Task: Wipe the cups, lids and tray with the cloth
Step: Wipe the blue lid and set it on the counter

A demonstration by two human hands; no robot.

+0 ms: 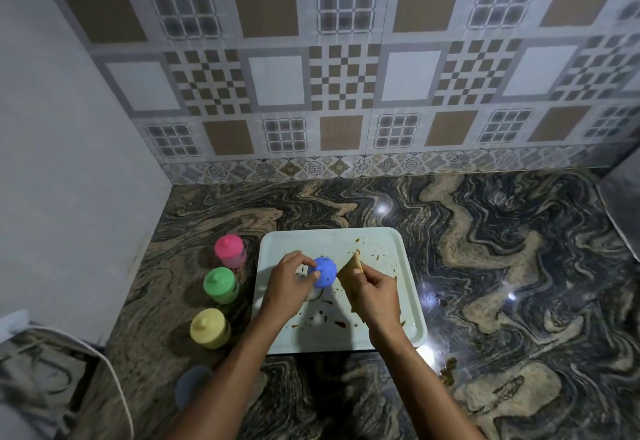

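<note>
The left hand (289,282) pinches the blue lid (325,270) over the tray (414,304), the right hand (375,292) grips the cloth (350,269); next, I think, rub the lid.

Glossy swirled dark stone table (485,266); smooth pale plastic tray (381,242), brown-smeared; matt blue plastic lid (325,268); tan woven cloth (351,271); patterned ceramic wall tiles (311,76).

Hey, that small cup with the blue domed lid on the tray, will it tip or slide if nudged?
Probably light: the left hand merely pinches the small cup with the blue domed lid. It looks narrow and upright, so a high push may tip it. The smooth pale tray, smeared with brown, likely lets it slide.
</note>
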